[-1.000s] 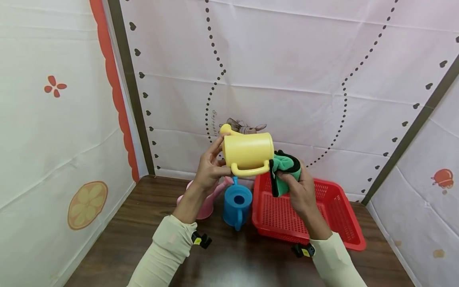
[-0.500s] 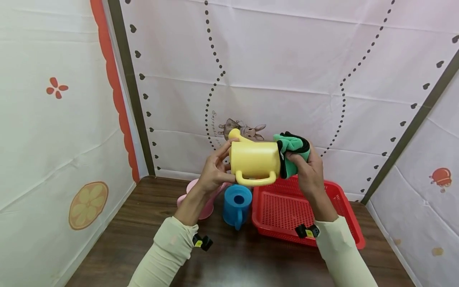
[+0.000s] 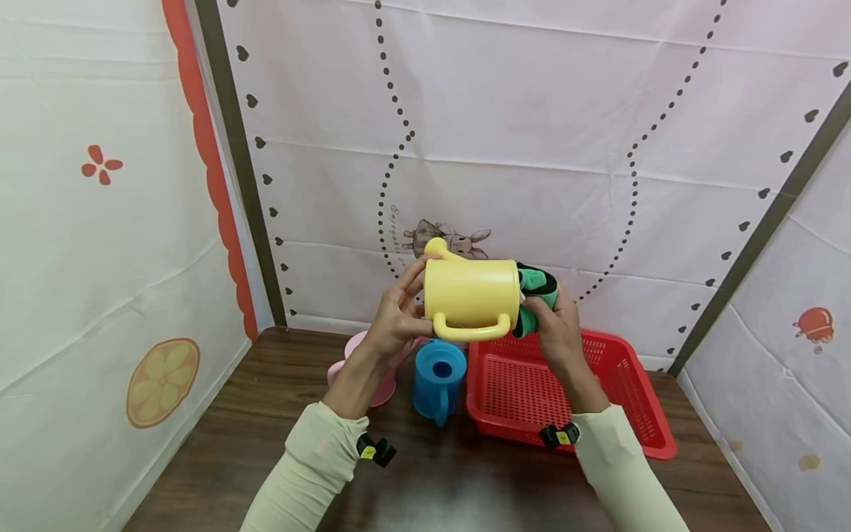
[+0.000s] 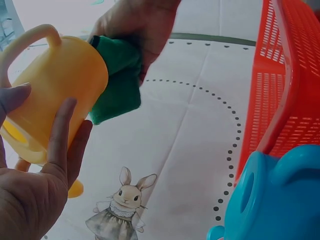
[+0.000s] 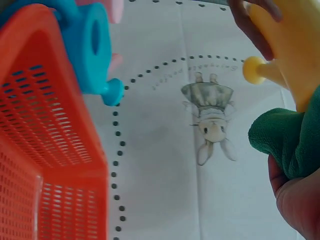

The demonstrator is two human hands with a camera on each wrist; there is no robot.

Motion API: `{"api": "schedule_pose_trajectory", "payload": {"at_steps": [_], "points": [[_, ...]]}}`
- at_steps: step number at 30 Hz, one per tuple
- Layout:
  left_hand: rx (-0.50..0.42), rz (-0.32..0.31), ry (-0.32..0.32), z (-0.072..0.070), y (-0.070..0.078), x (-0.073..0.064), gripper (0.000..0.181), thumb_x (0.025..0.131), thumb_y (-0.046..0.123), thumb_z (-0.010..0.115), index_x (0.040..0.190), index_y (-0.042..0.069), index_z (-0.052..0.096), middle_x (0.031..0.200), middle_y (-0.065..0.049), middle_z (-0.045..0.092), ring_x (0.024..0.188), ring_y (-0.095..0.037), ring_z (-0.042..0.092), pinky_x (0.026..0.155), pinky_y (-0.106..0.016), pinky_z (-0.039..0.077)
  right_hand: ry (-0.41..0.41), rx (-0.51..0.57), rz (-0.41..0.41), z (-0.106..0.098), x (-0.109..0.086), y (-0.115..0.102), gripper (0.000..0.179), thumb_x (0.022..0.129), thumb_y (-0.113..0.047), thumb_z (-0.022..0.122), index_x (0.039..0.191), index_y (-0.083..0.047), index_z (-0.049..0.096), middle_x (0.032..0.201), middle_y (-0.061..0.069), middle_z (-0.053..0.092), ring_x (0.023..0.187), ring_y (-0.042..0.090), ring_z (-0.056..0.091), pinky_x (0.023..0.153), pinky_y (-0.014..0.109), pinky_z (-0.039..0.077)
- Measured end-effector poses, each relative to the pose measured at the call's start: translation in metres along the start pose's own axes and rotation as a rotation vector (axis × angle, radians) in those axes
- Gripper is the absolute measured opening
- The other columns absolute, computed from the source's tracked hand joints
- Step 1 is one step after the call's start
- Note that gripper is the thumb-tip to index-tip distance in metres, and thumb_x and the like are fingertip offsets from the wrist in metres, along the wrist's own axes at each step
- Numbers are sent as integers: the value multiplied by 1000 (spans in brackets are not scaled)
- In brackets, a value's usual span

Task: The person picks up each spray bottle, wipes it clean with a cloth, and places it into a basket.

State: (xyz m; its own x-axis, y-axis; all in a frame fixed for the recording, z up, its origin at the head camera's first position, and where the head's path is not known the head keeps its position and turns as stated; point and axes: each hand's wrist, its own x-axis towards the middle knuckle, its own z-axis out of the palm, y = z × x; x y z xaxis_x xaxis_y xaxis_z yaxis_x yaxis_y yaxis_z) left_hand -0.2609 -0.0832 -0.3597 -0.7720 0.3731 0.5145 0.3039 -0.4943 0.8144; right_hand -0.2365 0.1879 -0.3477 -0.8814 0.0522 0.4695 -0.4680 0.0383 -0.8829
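Observation:
A yellow watering can (image 3: pixel 470 290) is held up above the table, lying on its side with its handle toward me and its spout pointing up and away. My left hand (image 3: pixel 397 318) grips its left, top end between thumb and fingers. My right hand (image 3: pixel 560 325) holds a folded green cloth (image 3: pixel 537 287) with black edging against the can's right end, its base. In the left wrist view the green cloth (image 4: pixel 117 80) lies on the base of the can (image 4: pixel 70 80). Part of the cloth is hidden behind the can in the head view.
On the dark wooden table (image 3: pixel 425 473) stand a blue watering can (image 3: pixel 440 380) and, partly behind my left arm, a pink watering can (image 3: pixel 382 388). A red plastic basket (image 3: pixel 631 384) sits at the right, under my right forearm. Patterned cloth walls (image 3: pixel 518 96) enclose the table.
The yellow can has shifted slightly right and down with my left hand. My right hand rose with the cloth, then came back down and left, and the cloth now sits partly behind the can's base.

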Motion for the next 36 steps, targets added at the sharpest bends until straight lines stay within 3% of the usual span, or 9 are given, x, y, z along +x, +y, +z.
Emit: {"api": "schedule_pose_trajectory", "payload": {"at_steps": [7,12,17,21,25,29,34,36], "points": [[-11,17,44,-1,2,1,109,77,-24,66,176,8,31,159,-4,53,107,-20,77,84,-33,71,19,-65,-5,3,-13,3,32,101,5,56,131,-1,65,89,-12,72,64,4,66,58,22,60],[-2,0,105,-1,3,0,110,80,-19,64,179,10,26,159,-6,52,106,-18,74,80,-27,69,25,-88,-20,4,-23,-3,39,99,7,57,137,3,64,93,-11,72,66,5,67,57,23,60],[54,-22,151,-5,2,-1,108,80,-14,67,179,10,28,151,-7,56,115,-17,66,79,-23,67,17,-146,-58,6,-31,-16,47,103,2,63,150,1,61,117,-9,70,83,5,72,69,22,65],[73,-32,119,-8,0,-3,106,79,-15,67,177,8,32,146,-3,60,118,-18,62,82,-24,66,25,-148,-107,6,-29,-27,51,103,2,65,153,1,60,125,-9,71,92,6,73,74,22,66],[85,-47,55,-9,0,-5,107,78,-15,68,176,7,32,150,0,60,122,-18,64,87,-27,68,46,-127,-142,5,-22,-35,49,102,2,65,151,3,62,126,-16,73,94,4,74,75,20,65],[108,-56,18,-8,1,-6,107,75,-14,72,174,5,34,148,0,65,121,-19,67,95,-29,66,49,-127,-163,2,-15,-38,47,103,1,64,150,4,62,133,-21,73,106,3,74,81,17,64],[121,-26,-23,-8,1,-8,99,76,-14,76,167,6,44,140,0,70,116,-19,72,99,-30,66,36,-114,-136,0,-6,-35,47,105,-3,62,152,-5,64,142,-11,74,118,6,72,92,16,63],[107,-19,-33,-7,1,-9,96,76,-15,76,164,9,47,139,0,71,115,-19,73,98,-30,66,38,-97,-124,0,-2,-31,46,104,-3,62,149,-7,66,142,-5,73,113,6,72,89,17,63]]}}
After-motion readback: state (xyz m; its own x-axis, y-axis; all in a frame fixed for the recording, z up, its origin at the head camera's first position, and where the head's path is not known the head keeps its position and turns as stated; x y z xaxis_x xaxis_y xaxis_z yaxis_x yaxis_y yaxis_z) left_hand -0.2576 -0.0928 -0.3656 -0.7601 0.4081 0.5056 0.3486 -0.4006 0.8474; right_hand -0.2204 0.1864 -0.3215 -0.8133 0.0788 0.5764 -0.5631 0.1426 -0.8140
